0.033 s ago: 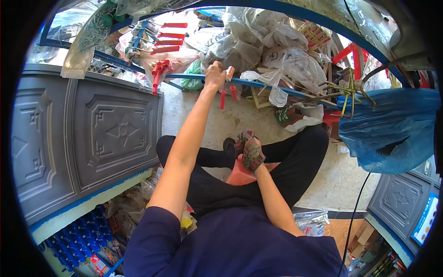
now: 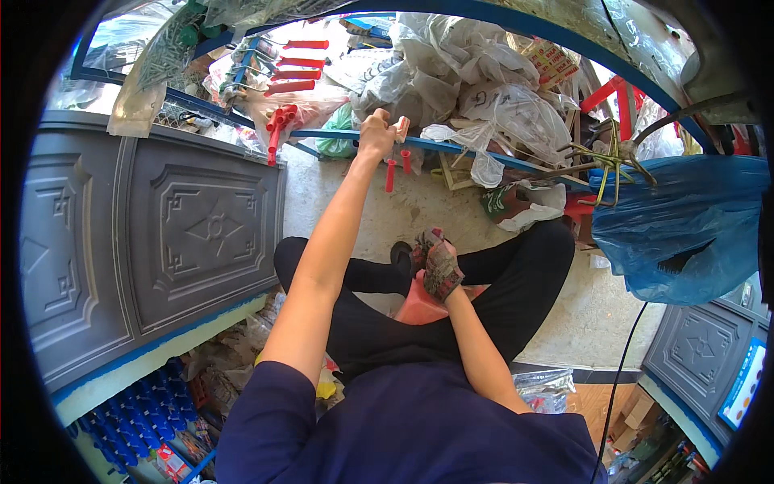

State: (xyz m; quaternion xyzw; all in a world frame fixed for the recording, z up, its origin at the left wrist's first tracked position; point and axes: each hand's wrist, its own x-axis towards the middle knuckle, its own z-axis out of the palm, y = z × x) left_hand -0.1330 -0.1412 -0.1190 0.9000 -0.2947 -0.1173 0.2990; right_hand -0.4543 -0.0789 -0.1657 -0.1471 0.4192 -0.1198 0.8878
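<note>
My bare left hand [image 2: 376, 133] is closed at a blue metal rail [image 2: 439, 147], beside a pale pink cylindrical piece [image 2: 401, 129]; what its fingers grip is hard to make out. Two red handles [image 2: 390, 173] hang just below. Left of it, more red-handled tools [image 2: 281, 125] hang in a bunch. My right hand [image 2: 438, 262], in a camouflage glove, is curled between my bent legs, over a translucent red plastic piece [image 2: 423, 305]; whether it holds anything is hidden.
Grey panelled cabinets [image 2: 214, 222] stand left and right. Piled plastic bags [image 2: 508, 121] lie beyond the rail. A blue bag [image 2: 677, 226] and yellow metal prongs [image 2: 613, 153] hang at right, with a black cord below. Blue items [image 2: 137, 419] fill a lower-left shelf.
My left hand has shifted very slightly, and the red handles hanging below it have moved a little. My right hand looks unchanged.
</note>
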